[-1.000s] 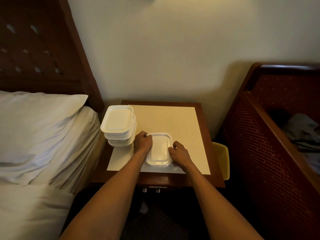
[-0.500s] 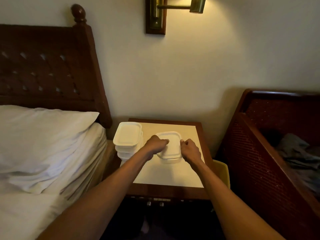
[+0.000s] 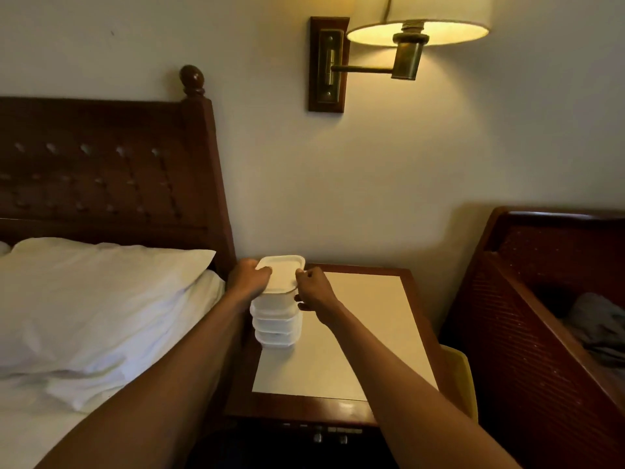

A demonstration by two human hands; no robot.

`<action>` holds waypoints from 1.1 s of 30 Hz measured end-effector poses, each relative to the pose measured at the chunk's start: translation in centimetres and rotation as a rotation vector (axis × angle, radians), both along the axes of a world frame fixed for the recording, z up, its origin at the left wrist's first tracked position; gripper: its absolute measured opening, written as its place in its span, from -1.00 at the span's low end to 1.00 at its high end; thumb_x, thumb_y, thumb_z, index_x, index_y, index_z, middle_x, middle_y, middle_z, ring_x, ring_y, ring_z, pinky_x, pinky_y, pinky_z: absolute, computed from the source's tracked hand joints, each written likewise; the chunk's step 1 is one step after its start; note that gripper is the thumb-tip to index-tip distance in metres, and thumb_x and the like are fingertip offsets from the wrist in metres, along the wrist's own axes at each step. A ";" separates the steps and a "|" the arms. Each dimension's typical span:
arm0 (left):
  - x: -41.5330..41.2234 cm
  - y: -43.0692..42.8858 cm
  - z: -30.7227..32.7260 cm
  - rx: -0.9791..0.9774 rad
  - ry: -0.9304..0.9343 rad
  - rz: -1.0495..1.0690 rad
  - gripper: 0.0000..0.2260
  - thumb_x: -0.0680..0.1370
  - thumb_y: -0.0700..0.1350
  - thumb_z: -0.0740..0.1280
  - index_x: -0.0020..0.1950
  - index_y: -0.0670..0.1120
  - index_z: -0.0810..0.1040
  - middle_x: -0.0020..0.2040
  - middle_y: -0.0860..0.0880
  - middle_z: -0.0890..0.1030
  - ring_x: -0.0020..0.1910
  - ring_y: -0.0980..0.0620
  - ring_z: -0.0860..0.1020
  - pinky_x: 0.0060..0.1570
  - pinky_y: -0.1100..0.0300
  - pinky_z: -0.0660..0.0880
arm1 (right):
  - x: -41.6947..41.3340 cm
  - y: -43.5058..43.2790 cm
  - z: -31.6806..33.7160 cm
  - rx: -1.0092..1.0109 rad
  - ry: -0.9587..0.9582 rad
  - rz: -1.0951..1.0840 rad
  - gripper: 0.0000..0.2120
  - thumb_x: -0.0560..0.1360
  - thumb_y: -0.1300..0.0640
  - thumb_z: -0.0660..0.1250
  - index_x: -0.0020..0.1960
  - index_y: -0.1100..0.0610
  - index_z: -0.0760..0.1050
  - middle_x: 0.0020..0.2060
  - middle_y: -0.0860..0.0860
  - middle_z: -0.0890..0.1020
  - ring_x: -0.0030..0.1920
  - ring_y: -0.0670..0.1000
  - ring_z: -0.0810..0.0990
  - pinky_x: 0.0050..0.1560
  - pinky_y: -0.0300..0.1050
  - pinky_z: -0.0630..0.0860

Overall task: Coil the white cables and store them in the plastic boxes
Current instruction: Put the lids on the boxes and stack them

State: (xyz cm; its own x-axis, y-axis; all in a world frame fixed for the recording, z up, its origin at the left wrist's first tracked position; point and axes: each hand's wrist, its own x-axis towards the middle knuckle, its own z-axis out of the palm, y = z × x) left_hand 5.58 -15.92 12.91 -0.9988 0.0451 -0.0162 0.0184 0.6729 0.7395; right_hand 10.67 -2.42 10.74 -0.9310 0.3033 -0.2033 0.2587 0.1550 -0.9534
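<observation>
Top box (image 3: 282, 274), lid on, contents hidden, over three-box stack (image 3: 275, 328) at surface (image 3: 355, 333) 10 o'clock corner. Left hand (image 3: 248, 279) grip grasps its 9 o'clock edge, right hand (image 3: 314, 292) grip its 3 o'clock edge.

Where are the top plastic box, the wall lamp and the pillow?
top plastic box (image 3: 282, 274): head view, on its lid.
wall lamp (image 3: 439, 10): head view, on the shade.
pillow (image 3: 101, 299): head view, on its middle.

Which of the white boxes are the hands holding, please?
The topmost box, gripped by the left hand and right hand; the other boxes sit beneath.
</observation>
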 end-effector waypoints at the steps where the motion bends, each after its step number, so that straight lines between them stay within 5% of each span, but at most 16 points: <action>1: -0.1 -0.3 -0.7 0.006 -0.001 0.003 -0.71 0.59 -0.07 0.30 0.27 -0.14 0.57 0.21 -0.15 0.61 0.15 -0.18 0.56 0.06 0.08 0.47 | -0.4 -0.4 -0.5 0.025 -0.018 -0.008 -0.64 0.64 -0.02 0.12 0.30 0.20 0.29 0.17 0.16 0.51 -0.02 0.11 0.59 -0.31 -0.11 0.56; 6: -0.5 -0.8 -3.4 0.017 0.025 -0.041 -0.50 0.56 -0.04 0.40 0.47 -0.10 0.37 0.37 -0.14 0.51 0.29 -0.17 0.49 0.28 -0.03 0.46 | -1.2 -0.4 -2.6 0.207 -0.093 -0.009 -0.67 0.64 -0.03 0.12 0.24 0.20 0.28 0.16 0.18 0.52 0.11 0.21 0.55 0.13 0.18 0.57; 19: -0.2 -1.3 -5.2 0.163 0.094 -0.039 -0.46 0.61 0.13 0.26 0.52 -0.06 0.27 0.44 -0.12 0.43 0.37 -0.16 0.44 0.33 -0.05 0.41 | -1.0 0.3 -3.7 0.197 0.013 0.007 -0.66 0.64 -0.17 0.07 0.15 0.11 0.33 0.09 0.10 0.54 0.06 0.13 0.57 0.10 0.11 0.59; 24: 2.9 -3.9 -8.5 0.369 0.070 0.170 -0.66 0.68 0.06 0.14 0.40 -0.06 0.40 0.30 -0.13 0.55 0.23 -0.14 0.52 0.21 -0.01 0.45 | 0.9 1.4 -6.7 0.121 -0.013 -0.141 -0.69 0.65 -0.14 0.03 0.12 0.10 0.32 0.05 0.10 0.56 0.02 0.13 0.59 0.07 0.09 0.57; 29: 5.2 -5.8 -14.2 0.362 -0.158 0.206 -0.59 0.62 -0.21 0.24 0.47 -0.13 0.33 0.31 -0.21 0.52 0.25 -0.23 0.52 0.25 -0.11 0.48 | 3.0 1.6 -11.1 0.136 -0.157 -0.093 -0.87 0.63 0.04 0.12 0.09 0.09 0.33 0.07 0.08 0.54 0.05 0.12 0.58 0.11 0.09 0.58; 33: 6.0 -3.8 -16.0 0.615 -0.340 0.135 -0.62 0.61 -0.09 0.32 0.41 -0.12 0.40 0.19 -0.08 0.60 0.10 -0.08 0.60 0.00 0.08 0.57 | 3.7 0.5 -13.3 0.087 -0.161 -0.031 -0.83 0.60 0.00 0.20 0.11 0.07 0.42 0.05 0.08 0.59 0.00 0.12 0.63 0.08 0.10 0.59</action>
State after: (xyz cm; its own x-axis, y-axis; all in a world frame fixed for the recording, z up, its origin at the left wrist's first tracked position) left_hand 11.61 -19.70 -3.10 -0.9406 0.0228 -0.3386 -0.3342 0.1121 0.9358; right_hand 14.35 -1.92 -2.59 -0.8783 0.3547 -0.3205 0.4128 0.2248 -0.8826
